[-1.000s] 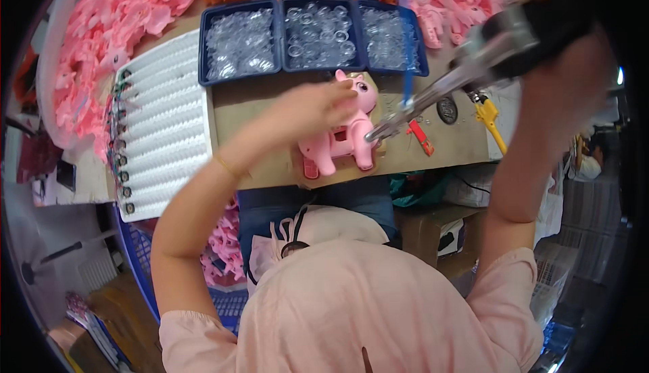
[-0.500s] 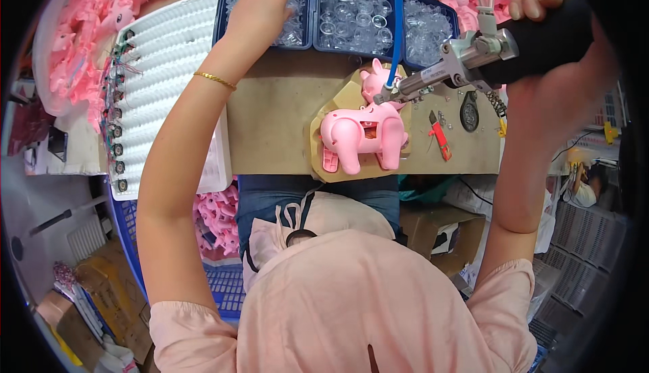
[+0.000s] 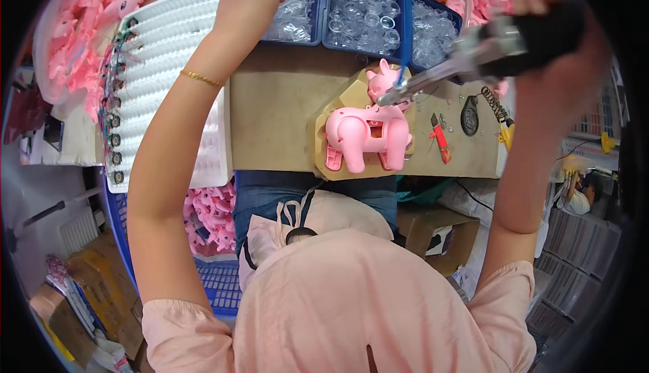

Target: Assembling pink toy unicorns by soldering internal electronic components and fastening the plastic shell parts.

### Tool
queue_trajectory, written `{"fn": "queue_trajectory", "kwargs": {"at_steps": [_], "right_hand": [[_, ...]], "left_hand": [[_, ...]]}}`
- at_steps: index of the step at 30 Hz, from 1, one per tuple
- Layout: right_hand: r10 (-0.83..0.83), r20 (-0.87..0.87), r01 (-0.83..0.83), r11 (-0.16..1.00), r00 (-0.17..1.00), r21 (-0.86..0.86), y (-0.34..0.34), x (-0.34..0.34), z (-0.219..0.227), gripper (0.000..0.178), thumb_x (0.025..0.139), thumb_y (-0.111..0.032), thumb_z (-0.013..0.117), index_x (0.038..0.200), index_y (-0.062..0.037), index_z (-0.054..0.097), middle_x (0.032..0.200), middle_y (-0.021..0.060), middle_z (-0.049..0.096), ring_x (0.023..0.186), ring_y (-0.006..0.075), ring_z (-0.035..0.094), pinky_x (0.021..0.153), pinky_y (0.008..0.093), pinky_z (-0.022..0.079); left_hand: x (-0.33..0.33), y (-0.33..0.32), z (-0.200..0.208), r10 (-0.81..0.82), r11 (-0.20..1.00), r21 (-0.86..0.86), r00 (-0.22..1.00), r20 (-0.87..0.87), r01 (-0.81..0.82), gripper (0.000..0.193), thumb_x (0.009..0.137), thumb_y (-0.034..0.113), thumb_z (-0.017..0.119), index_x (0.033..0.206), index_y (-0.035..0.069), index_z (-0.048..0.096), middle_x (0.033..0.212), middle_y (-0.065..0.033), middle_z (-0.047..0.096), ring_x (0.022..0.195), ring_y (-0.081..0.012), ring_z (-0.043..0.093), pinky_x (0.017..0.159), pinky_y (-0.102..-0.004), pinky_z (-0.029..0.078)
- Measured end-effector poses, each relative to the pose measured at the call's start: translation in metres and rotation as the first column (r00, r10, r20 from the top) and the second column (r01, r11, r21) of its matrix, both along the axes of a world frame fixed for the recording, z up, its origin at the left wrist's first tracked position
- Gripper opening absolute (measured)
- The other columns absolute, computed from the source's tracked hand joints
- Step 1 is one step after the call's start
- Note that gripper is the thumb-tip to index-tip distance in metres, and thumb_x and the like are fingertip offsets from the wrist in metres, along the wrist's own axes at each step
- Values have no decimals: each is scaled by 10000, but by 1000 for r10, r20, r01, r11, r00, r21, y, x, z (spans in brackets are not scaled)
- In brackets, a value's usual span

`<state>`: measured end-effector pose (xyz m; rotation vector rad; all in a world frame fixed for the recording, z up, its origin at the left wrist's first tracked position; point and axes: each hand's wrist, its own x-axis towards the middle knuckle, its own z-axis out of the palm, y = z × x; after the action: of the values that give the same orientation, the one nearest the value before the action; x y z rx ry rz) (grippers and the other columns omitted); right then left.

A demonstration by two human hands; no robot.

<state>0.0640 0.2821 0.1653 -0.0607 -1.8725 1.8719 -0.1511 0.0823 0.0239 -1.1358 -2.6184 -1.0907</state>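
A pink plastic animal toy body lies on its side in a tan holding block near the table's front edge. An opening shows in its flank. My right hand, blurred by motion, grips the black-wrapped handle of a silver air screwdriver. The tool's tip meets the toy around its neck, below the pink head. My left hand is raised over the left blue bin of small clear plastic parts. Its fingertips run to the picture's top edge, so what they hold is hidden.
Further blue bins hold clear round parts. At left stands a white ribbed tray with wired small parts along its edge. Pink parts are heaped behind. Red cutters and a black oval object lie right of the block.
My left hand has moved up and away from the clear parts in the left bin. The screwdriver has tilted flatter, with its tip still at the toy's neck. The whole view has shifted slightly.
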Motion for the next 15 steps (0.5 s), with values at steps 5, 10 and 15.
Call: {"fn": "queue_trajectory", "kwargs": {"at_steps": [5, 10, 15], "right_hand": [[16, -29, -17, 1000, 999, -5, 94, 46, 20, 272, 910, -196, 386, 914, 53, 495, 784, 88, 450, 710, 187, 443, 734, 318, 412], [47, -69, -48, 999, 997, -17, -63, -20, -4, 249, 899, -188, 393, 906, 42, 487, 784, 89, 445, 709, 185, 432, 727, 317, 399], [63, -96, -66, 997, 993, -26, -89, -22, -5, 227, 888, -180, 399, 898, 32, 480, 784, 89, 441, 707, 183, 421, 720, 317, 387]], "left_hand": [[25, -48, 3, -157, 940, 341, 879, 450, -7, 222, 883, 219, 571, 925, 3, 603, 731, -105, 635, 680, -198, 620, 629, -325, 487], [88, -97, 0, -245, 943, 330, 579, 777, -44, 242, 905, 245, 564, 991, 33, 640, 680, -1, 583, 575, -40, 498, 529, -176, 410], [157, -112, -18, -402, 889, 457, 505, 764, 18, 234, 864, 147, 604, 1061, 24, 632, 735, -21, 600, 653, -93, 553, 598, -234, 460]]}}
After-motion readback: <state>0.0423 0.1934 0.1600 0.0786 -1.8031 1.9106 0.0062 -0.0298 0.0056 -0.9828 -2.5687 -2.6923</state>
